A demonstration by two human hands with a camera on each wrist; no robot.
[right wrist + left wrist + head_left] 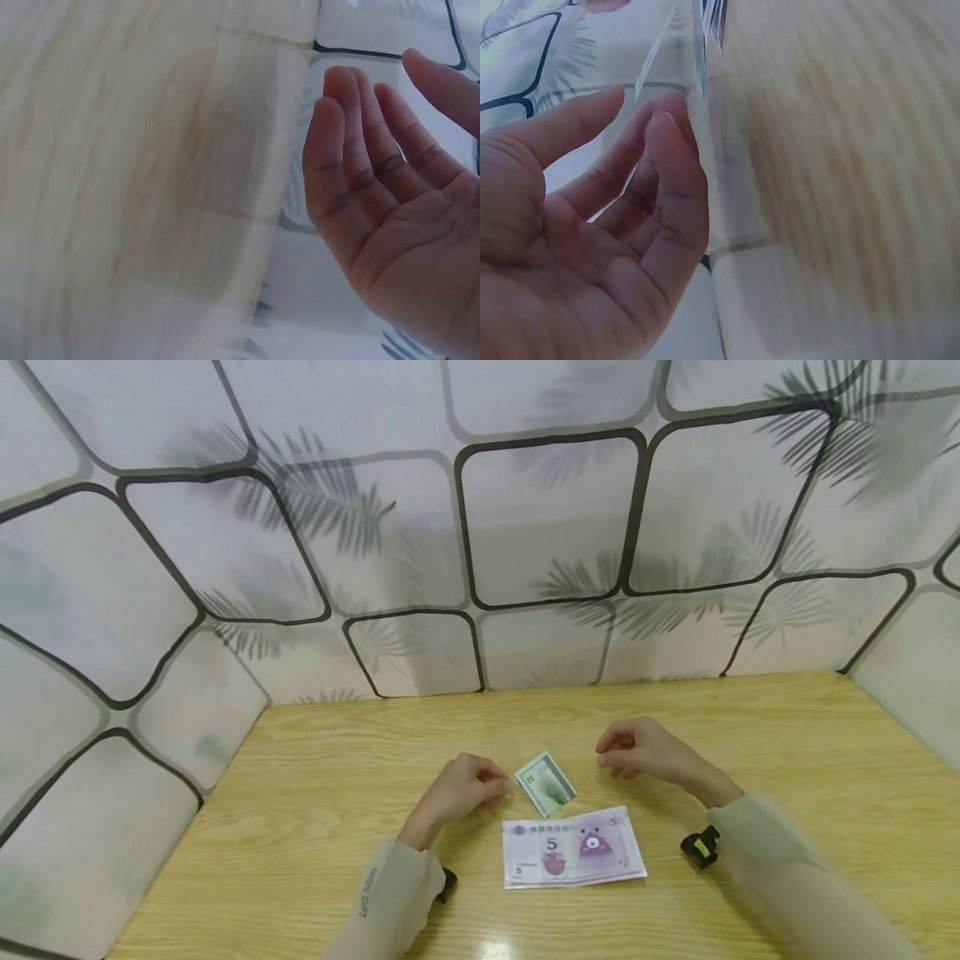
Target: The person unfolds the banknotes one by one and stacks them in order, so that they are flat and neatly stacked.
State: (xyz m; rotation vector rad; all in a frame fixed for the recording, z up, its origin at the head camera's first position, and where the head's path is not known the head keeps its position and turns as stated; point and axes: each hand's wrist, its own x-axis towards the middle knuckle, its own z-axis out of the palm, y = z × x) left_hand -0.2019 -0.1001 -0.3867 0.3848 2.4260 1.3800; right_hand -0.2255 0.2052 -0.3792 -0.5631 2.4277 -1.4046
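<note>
A small green-and-white play banknote (545, 785) marked 2 lies turned at an angle on the table, just behind a stack of purple play banknotes (573, 847) marked 5. My left hand (468, 785) is beside the green note's left corner, fingers bent and thumb apart from them. In the left wrist view, thin paper edges (703, 60) stand just beyond the fingertips; no pinch shows. To the right of the green note, my right hand (648, 750) hovers over the table with loosely bent fingers. In the right wrist view its palm (420, 240) holds nothing.
The wood-grain table (315, 802) meets a patterned cloth wall (547, 527) at the back and sides. Black wrist devices (701, 847) sit under both sleeves, close to the table.
</note>
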